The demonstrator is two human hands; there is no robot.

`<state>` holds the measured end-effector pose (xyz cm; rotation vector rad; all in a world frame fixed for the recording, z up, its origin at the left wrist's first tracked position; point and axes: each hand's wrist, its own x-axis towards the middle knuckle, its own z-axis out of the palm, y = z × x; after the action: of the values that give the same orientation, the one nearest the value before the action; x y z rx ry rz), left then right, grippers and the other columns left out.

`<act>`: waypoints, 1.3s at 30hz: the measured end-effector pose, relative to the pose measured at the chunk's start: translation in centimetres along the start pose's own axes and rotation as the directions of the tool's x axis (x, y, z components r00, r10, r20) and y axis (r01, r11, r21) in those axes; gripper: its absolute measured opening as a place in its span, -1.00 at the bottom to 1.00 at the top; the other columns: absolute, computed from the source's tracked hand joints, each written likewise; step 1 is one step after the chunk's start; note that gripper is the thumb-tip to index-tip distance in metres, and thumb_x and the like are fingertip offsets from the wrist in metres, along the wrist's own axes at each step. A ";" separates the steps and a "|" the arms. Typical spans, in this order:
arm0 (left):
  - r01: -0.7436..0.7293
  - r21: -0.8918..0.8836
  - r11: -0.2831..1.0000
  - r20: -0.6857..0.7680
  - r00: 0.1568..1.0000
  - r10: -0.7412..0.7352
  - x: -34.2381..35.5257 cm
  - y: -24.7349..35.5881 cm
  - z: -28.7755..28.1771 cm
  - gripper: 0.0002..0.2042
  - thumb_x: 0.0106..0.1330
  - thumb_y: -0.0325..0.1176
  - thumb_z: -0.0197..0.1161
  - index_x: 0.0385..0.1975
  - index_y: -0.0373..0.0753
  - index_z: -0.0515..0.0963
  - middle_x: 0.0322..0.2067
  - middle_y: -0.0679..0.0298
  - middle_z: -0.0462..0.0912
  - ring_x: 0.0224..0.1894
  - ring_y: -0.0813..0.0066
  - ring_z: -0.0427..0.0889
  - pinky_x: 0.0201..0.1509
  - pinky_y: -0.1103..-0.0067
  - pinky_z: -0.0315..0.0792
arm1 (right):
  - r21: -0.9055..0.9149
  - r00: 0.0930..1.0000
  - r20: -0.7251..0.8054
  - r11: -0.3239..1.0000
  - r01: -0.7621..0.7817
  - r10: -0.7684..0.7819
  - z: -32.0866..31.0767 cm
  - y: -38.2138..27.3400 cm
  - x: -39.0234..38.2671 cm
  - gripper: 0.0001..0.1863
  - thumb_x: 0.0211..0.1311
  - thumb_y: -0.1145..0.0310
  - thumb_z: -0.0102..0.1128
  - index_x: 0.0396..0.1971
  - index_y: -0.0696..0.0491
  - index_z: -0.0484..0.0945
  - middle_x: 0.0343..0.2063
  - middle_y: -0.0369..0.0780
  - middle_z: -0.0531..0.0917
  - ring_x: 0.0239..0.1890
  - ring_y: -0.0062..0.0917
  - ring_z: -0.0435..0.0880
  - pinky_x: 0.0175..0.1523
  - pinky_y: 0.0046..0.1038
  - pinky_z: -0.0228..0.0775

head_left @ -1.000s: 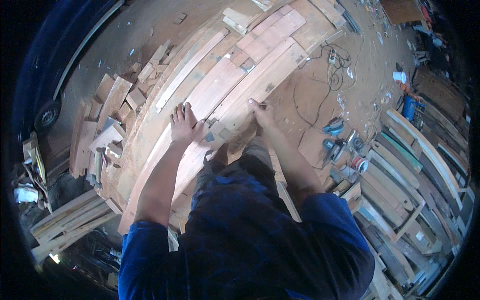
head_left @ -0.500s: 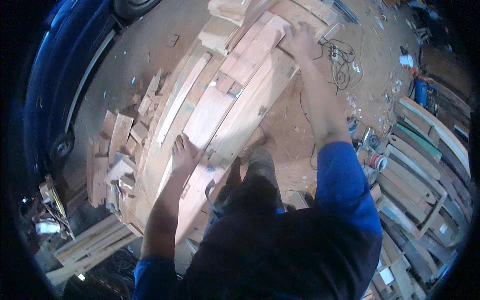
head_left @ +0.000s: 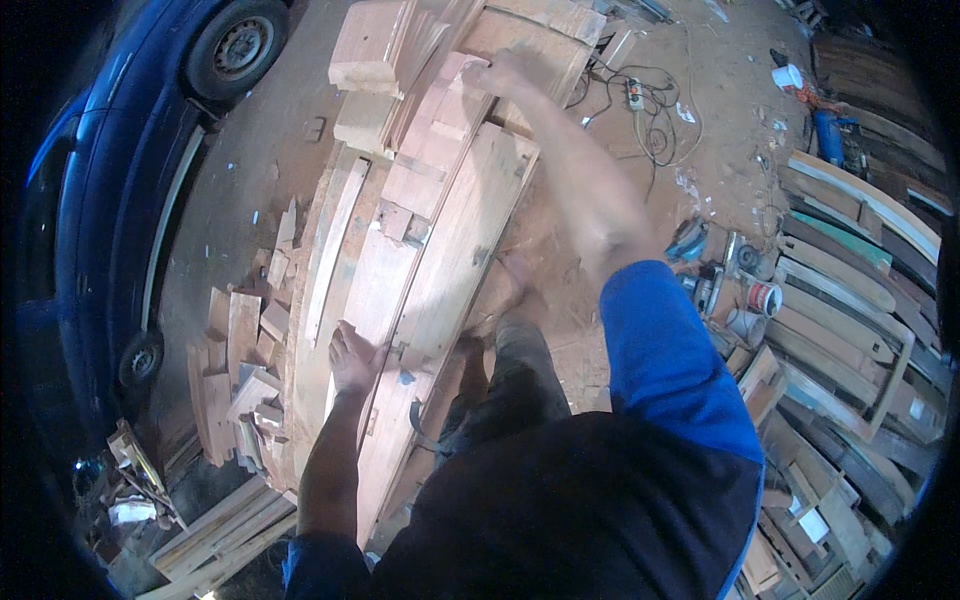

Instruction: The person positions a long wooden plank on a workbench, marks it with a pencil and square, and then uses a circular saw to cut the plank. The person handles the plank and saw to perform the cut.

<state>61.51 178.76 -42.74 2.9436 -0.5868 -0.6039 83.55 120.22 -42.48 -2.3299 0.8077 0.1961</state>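
Note:
A long pinkish wooden plank (head_left: 383, 262), with notches cut across it, lies lengthwise over a work surface. Close against its right side runs a paler wooden board (head_left: 455, 235). My left hand (head_left: 352, 358) rests on the near part of the plank, fingers stretched out along its left edge. At the far end, my right hand (head_left: 508, 78) has its fingers curled over the plank's end corner; motion blurs it a little. A narrow loose strip of wood (head_left: 337, 250) lies to the left of the plank.
Stacked thick wood blocks (head_left: 375, 55) stand at the far left of the work surface. Offcuts (head_left: 245, 335) heap up on its left, beyond which is a blue vehicle (head_left: 120, 180). A tangled cord with a power strip (head_left: 635, 95) and stacked boards (head_left: 835, 310) lie to the right.
The view has turned, so the boards appear farther left and more upright. Both hands stay at about the same places on the plank.

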 end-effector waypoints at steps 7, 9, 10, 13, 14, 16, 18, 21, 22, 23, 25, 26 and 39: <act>-0.008 -0.036 0.999 0.005 1.000 0.009 -4.1 -0.9 -3.4 0.14 0.14 0.19 0.41 0.48 -0.47 -0.09 0.25 -0.28 0.24 0.25 -0.26 0.29 0.38 0.07 0.17 | 0.133 0.966 -0.165 0.966 0.224 -0.201 -3.0 -0.7 -5.9 -0.20 0.09 -0.20 0.36 -0.05 0.34 0.59 0.00 0.19 0.64 0.10 -0.01 0.63 0.19 -0.16 0.45; -0.048 -0.048 0.998 -0.056 0.997 0.045 -6.5 -1.2 -3.4 0.14 0.13 0.18 0.42 0.48 -0.47 -0.08 0.23 -0.28 0.25 0.23 -0.27 0.29 0.37 0.06 0.17 | 0.215 0.961 -0.208 0.950 0.227 -0.183 -4.0 -1.5 -9.3 -0.26 0.10 -0.18 0.38 -0.11 0.31 0.61 -0.08 0.16 0.66 0.04 -0.04 0.65 0.12 -0.18 0.47; -0.025 -0.047 0.999 -0.069 0.997 0.022 -7.7 -1.5 -3.3 0.17 0.09 0.22 0.43 0.47 -0.48 -0.07 0.22 -0.28 0.26 0.23 -0.27 0.29 0.37 0.05 0.16 | 0.259 0.961 -0.221 0.940 0.223 -0.168 -4.3 -1.6 -11.2 -0.29 0.11 -0.16 0.40 -0.13 0.29 0.61 -0.12 0.15 0.67 0.01 -0.05 0.66 0.08 -0.19 0.48; 0.081 -0.094 0.992 0.026 0.997 -0.079 -10.3 -1.5 -3.7 0.20 0.05 0.27 0.42 0.47 -0.48 -0.07 0.21 -0.29 0.26 0.23 -0.28 0.29 0.36 0.04 0.16 | 0.314 0.961 -0.238 0.926 0.211 -0.138 -5.3 -1.5 -14.8 -0.40 0.12 -0.07 0.47 -0.19 0.24 0.60 -0.24 0.04 0.68 -0.16 -0.22 0.68 -0.05 -0.27 0.48; 0.038 -0.076 0.996 -0.007 0.999 -0.039 -11.3 -2.0 -3.7 0.23 0.01 0.33 0.41 0.46 -0.49 -0.05 0.24 -0.29 0.25 0.24 -0.28 0.29 0.36 0.02 0.17 | 0.344 0.963 -0.234 0.915 0.213 -0.136 -5.0 -0.9 -15.9 -0.43 0.13 -0.03 0.48 -0.21 0.23 0.59 -0.28 -0.01 0.66 -0.21 -0.29 0.66 -0.10 -0.30 0.47; 0.012 -0.036 0.999 -0.042 0.999 -0.014 -13.1 -2.8 -3.4 0.23 0.00 0.33 0.42 0.46 -0.50 -0.05 0.25 -0.29 0.24 0.26 -0.29 0.28 0.35 0.01 0.19 | 0.398 0.965 -0.226 0.892 0.216 -0.132 -4.3 0.3 -18.1 -0.49 0.15 0.04 0.50 -0.25 0.22 0.57 -0.38 -0.12 0.63 -0.32 -0.44 0.61 -0.20 -0.36 0.43; 0.004 -0.012 1.000 -0.080 0.997 -0.005 -15.1 -3.5 -2.8 0.24 -0.01 0.35 0.40 0.45 -0.50 -0.03 0.28 -0.29 0.22 0.27 -0.31 0.27 0.34 -0.01 0.21 | 0.454 0.957 -0.264 0.860 0.233 -0.121 -4.0 0.7 -20.2 -0.55 0.17 0.11 0.50 -0.27 0.20 0.56 -0.42 -0.20 0.61 -0.36 -0.53 0.56 -0.27 -0.43 0.39; 0.052 -0.061 0.997 -0.039 0.998 -0.055 -16.7 -4.4 -2.6 0.22 0.01 0.34 0.40 0.45 -0.48 -0.03 0.28 -0.28 0.22 0.28 -0.32 0.27 0.35 -0.02 0.20 | 0.552 0.962 -0.263 0.806 0.214 -0.075 -4.1 0.0 -23.4 -0.60 0.20 0.17 0.50 -0.28 0.18 0.56 -0.45 -0.29 0.59 -0.41 -0.63 0.51 -0.34 -0.50 0.33; 0.040 -0.034 0.999 -0.082 0.996 -0.043 -17.1 -4.1 -2.8 0.20 0.03 0.33 0.40 0.45 -0.46 -0.03 0.29 -0.27 0.22 0.29 -0.32 0.26 0.35 -0.04 0.19 | 0.590 0.965 -0.254 0.782 0.201 -0.056 -4.3 -0.6 -24.1 -0.62 0.20 0.18 0.50 -0.28 0.18 0.56 -0.46 -0.31 0.59 -0.42 -0.65 0.50 -0.35 -0.52 0.32; 0.043 -0.028 0.999 -0.089 0.995 -0.046 -17.5 -4.0 -2.8 0.19 0.04 0.33 0.39 0.45 -0.46 -0.03 0.29 -0.27 0.21 0.29 -0.32 0.26 0.35 -0.04 0.19 | 0.599 0.972 -0.229 0.781 0.178 -0.047 -4.5 -1.0 -24.7 -0.61 0.21 0.18 0.49 -0.25 0.17 0.55 -0.43 -0.30 0.61 -0.40 -0.67 0.51 -0.32 -0.55 0.33; 0.037 -0.010 0.999 -0.104 0.994 -0.038 -17.8 -4.1 -2.9 0.18 0.07 0.33 0.37 0.45 -0.45 -0.03 0.29 -0.26 0.21 0.29 -0.32 0.26 0.35 -0.05 0.18 | 0.618 0.983 -0.185 0.776 0.130 -0.018 -5.0 -1.8 -25.4 -0.61 0.24 0.19 0.48 -0.20 0.16 0.52 -0.37 -0.29 0.64 -0.36 -0.72 0.54 -0.24 -0.61 0.36; 0.031 -0.012 0.999 -0.120 0.992 -0.032 -18.1 -4.1 -2.8 0.17 0.08 0.34 0.36 0.45 -0.45 -0.03 0.29 -0.26 0.21 0.29 -0.32 0.26 0.35 -0.06 0.18 | 0.540 0.987 -0.158 0.834 0.114 -0.033 -5.3 -2.1 -25.3 -0.58 0.24 0.17 0.48 -0.16 0.18 0.52 -0.35 -0.27 0.66 -0.33 -0.69 0.57 -0.21 -0.59 0.39; 0.078 -0.289 0.954 -0.166 0.977 -0.131 -19.2 -4.9 -4.6 0.03 0.10 0.08 0.47 0.45 -0.42 0.10 0.20 -0.24 0.30 0.23 -0.23 0.30 0.31 0.05 0.22 | 0.087 0.940 0.199 0.960 0.266 -0.278 -7.7 -5.6 -21.8 -0.33 0.16 -0.05 0.43 0.03 0.24 0.59 -0.09 -0.09 0.66 -0.04 -0.39 0.62 0.08 -0.35 0.46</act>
<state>48.75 190.70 -32.34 2.7311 -0.2984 -0.3800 69.01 129.59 -26.19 -2.2886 0.3770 0.2866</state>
